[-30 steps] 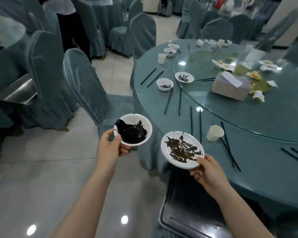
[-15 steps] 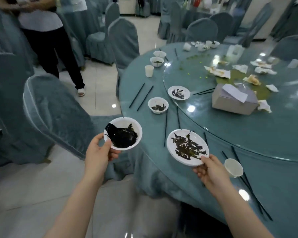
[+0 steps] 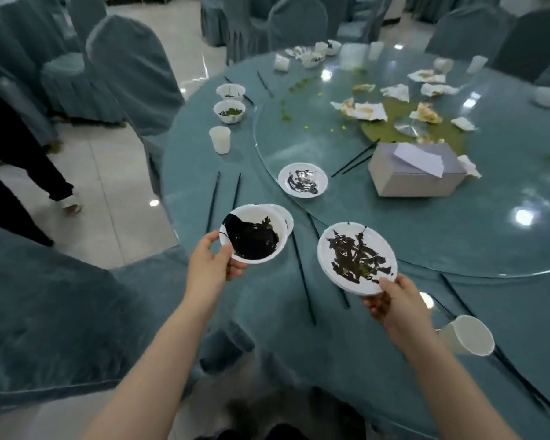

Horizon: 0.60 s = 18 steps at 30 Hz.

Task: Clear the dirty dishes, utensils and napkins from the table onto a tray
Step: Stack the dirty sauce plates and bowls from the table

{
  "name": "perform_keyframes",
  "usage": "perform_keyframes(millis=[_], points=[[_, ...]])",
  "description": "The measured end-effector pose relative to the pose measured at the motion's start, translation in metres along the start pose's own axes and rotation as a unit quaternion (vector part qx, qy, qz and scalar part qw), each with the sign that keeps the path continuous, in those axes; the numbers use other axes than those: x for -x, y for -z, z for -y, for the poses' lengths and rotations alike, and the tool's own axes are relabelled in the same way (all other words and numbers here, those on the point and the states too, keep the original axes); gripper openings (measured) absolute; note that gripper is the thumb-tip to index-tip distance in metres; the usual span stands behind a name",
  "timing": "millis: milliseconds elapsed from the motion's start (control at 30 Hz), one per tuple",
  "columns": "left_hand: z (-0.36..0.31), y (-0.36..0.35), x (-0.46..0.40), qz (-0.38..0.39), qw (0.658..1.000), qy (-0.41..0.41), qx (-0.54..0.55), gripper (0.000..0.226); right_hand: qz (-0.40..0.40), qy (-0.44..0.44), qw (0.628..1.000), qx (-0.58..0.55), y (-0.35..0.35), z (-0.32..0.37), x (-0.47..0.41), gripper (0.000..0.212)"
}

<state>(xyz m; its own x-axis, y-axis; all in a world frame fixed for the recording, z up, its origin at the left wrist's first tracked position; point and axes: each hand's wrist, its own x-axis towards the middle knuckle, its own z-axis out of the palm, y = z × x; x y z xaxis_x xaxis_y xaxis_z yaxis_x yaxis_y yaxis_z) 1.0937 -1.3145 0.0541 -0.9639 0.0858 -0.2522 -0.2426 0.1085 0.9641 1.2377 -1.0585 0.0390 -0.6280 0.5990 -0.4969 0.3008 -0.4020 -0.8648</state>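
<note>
The left hand (image 3: 211,265) grips a white bowl (image 3: 253,234) by its near rim, thumb on the lip and fingers curled beneath; the bowl holds dark sauce and scraps and hangs above the near edge of the round table (image 3: 346,344), directly over a second bowl (image 3: 285,217) whose rim peeks out behind it, so whether the two touch cannot be told. The right hand (image 3: 394,304) pinches a white plate (image 3: 357,258) at its near edge, thumb on top, and the plate, smeared with dark leafy leftovers, tilts slightly above the table just outside the glass turntable (image 3: 426,242). On the turntable's near-left rim sits another soiled dish (image 3: 303,179), and further in rests a grey tissue box (image 3: 415,169) with black chopsticks (image 3: 356,160) angled against its left side. Crumpled napkins (image 3: 362,109) lie scattered around the turntable's far centre. Left of the turntable, on the tablecloth, stand a paper cup (image 3: 220,139) and, beyond it, two small bowls (image 3: 230,111). Another paper cup (image 3: 467,335) lies tipped on the table just right of the right hand, beside more chopsticks (image 3: 302,274). Covered chairs (image 3: 134,68) ring the table's left side
</note>
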Motion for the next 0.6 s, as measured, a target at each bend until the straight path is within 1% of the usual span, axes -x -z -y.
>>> perform_keyframes(millis=[133, 333, 500, 600], points=[[0.003, -0.009, -0.042, 0.036, 0.999, 0.019, -0.016, 0.02, -0.024, -0.014, 1.0, -0.002, -0.021, -0.006, -0.009, 0.023], [0.018, -0.026, -0.091, 0.05, 0.997, 0.06, -0.029, 0.019, -0.041, -0.03, 0.999, 0.009, -0.048, 0.002, -0.046, 0.024], [0.033, -0.044, -0.115, 0.066, 0.993, 0.085, -0.041, 0.022, -0.027, -0.036, 0.999, 0.015, -0.066, 0.012, -0.088, 0.025], [0.043, -0.048, -0.128, 0.066, 0.992, 0.084, -0.07, 0.028, -0.014, -0.035, 0.999, 0.024, -0.076, 0.015, -0.117, 0.026]])
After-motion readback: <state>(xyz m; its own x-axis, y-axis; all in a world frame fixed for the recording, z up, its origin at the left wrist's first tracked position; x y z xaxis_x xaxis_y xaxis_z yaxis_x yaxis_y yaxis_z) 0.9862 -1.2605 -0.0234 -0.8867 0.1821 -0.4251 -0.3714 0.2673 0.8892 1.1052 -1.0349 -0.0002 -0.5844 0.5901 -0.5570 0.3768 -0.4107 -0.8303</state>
